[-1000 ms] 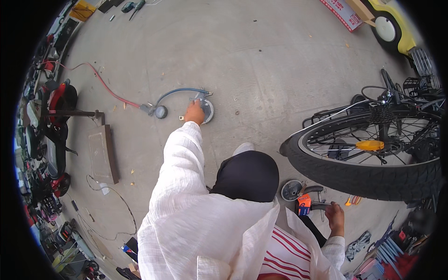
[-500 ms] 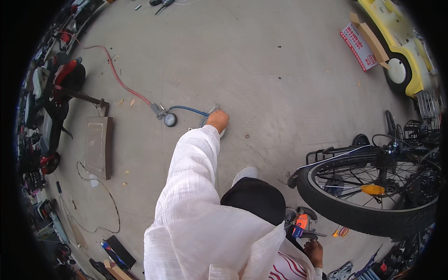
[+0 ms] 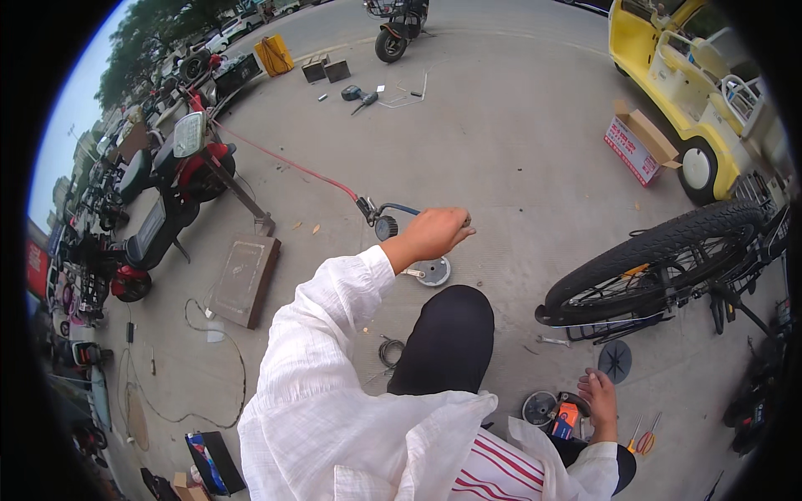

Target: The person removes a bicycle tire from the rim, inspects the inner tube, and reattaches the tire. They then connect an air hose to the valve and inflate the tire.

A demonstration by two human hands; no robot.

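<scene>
Person's crouched on the concrete, white sleeve stretched out far ahead. Left hand (image 3: 434,234) is curled shut round the blue hose end of an air inflator w/ round gauge (image 3: 385,227), so the tool sits right at the hand, gauge just left of the knuckles. Long axis runs left-and-far: blue hose (image 3: 404,209) into the fitting, then the red air line (image 3: 284,165) trailing off toward the parked red scooter (image 3: 180,171). Fingers wrapped tight, no gap I can see. Just near side of that hand, a small round metal disc (image 3: 433,271) lies flat on the ground, not touched.

Right hand (image 3: 598,401) is low, near, well apart from the inflator; fingers bent down over an orange tool (image 3: 568,415) beside a small round tin (image 3: 540,408), can't tell if it's gripping or only resting. Bike wheel (image 3: 660,263) stands right of the knee. Left hand's the nearer one to the hose by far.
</scene>
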